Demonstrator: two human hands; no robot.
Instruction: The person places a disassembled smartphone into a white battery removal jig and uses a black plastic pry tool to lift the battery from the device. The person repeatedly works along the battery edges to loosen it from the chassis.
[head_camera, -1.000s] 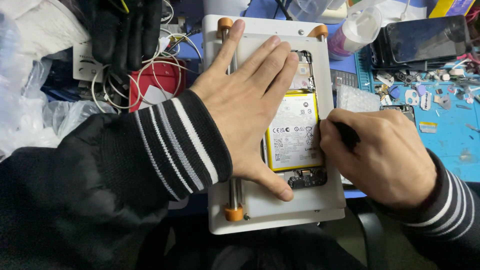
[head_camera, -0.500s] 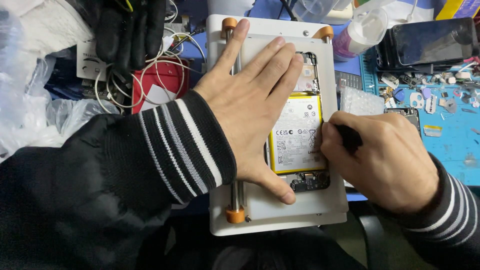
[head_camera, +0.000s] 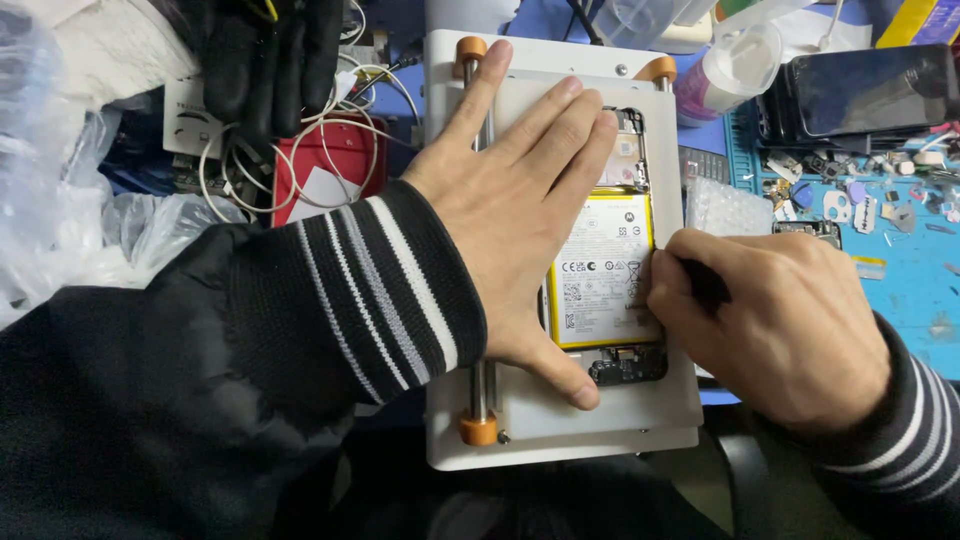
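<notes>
White fixture plate (head_camera: 600, 420) sits mid-worktop, carrying an opened phone (head_camera: 610, 280) with its yellow-edged battery (head_camera: 605, 265) exposed. Left hand (head_camera: 520, 215) lies open, flat, fingers spread, pressing the phone's left side. Right hand (head_camera: 770, 320) is closed around a thin dark tool (head_camera: 700, 283) at the battery's right edge.

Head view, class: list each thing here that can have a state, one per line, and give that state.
Opened smartphone with yellow-edged battery: back cover off, lying flat on the white fixture plate.
Left hand: spread flat, pressing on the phone.
Right hand: closed around a thin black tool at the battery's right edge.
Dark phone: screen off.
White cables: tangled.
</notes>
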